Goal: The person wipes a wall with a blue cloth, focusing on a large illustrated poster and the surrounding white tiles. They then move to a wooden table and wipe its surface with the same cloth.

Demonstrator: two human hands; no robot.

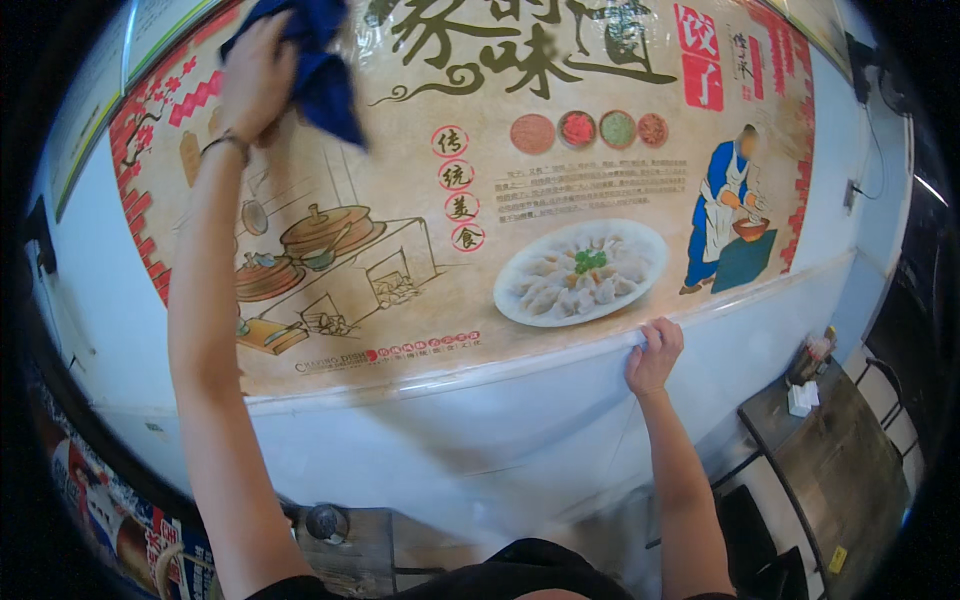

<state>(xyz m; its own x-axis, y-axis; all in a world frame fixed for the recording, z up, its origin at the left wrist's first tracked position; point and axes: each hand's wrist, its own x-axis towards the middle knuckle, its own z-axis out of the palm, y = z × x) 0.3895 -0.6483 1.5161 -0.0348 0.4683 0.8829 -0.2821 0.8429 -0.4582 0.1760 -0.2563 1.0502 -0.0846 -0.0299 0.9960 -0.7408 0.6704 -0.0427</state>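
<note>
High at the upper left, my left hand (pixel 258 80) is closed on a dark blue cloth (pixel 325 85) that lies against a large printed wall poster (pixel 420 300). The cloth's loose corner hangs down to the right of the hand. Lower and to the right, my right hand (pixel 655 355) rests its curled fingers on the pale ledge (pixel 480 370) along the poster's bottom edge. The poster carries drawings of a stove with pots, a plate of dumplings and a cook in blue. A dark band circles my left wrist.
A dark table (pixel 835 460) stands at the right with a white tissue pack (pixel 803 399) and a container (pixel 812 355) on it. Below left, a round dark object (pixel 327 523) sits on another table (pixel 350 565). Dark chairs (pixel 750 540) stand at the lower right. Framed boards (pixel 85 120) hang at the left.
</note>
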